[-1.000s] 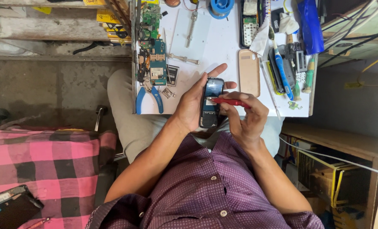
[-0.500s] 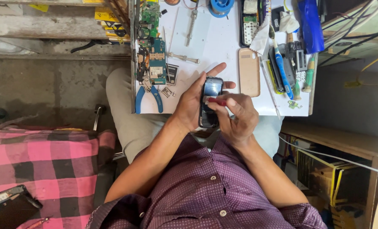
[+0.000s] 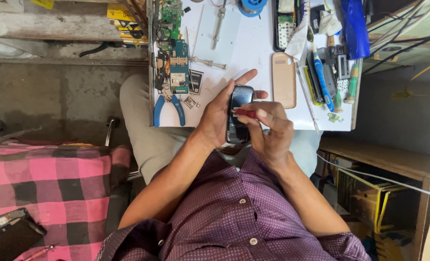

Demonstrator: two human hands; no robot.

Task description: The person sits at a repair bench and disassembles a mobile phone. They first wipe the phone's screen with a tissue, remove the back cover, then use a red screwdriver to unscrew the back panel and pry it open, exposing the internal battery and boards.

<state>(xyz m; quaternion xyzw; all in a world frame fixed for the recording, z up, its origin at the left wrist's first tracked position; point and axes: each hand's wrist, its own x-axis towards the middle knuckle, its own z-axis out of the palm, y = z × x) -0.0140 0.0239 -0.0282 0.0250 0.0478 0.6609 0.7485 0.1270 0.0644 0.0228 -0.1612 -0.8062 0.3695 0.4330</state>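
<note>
Since a moment ago the right hand (image 3: 268, 128) has curled tighter over the phone (image 3: 238, 113), its red-handled tool (image 3: 245, 113) now lying across the phone's middle. The left hand (image 3: 219, 116) is clamped around the phone, held at the desk's (image 3: 253, 53) near edge. Blue pliers (image 3: 169, 108) and circuit boards (image 3: 171, 63) lie left; a tan cover (image 3: 284, 79) lies right.

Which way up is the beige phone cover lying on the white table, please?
Outer side up: the beige cover lies flat, smooth back showing.
</note>
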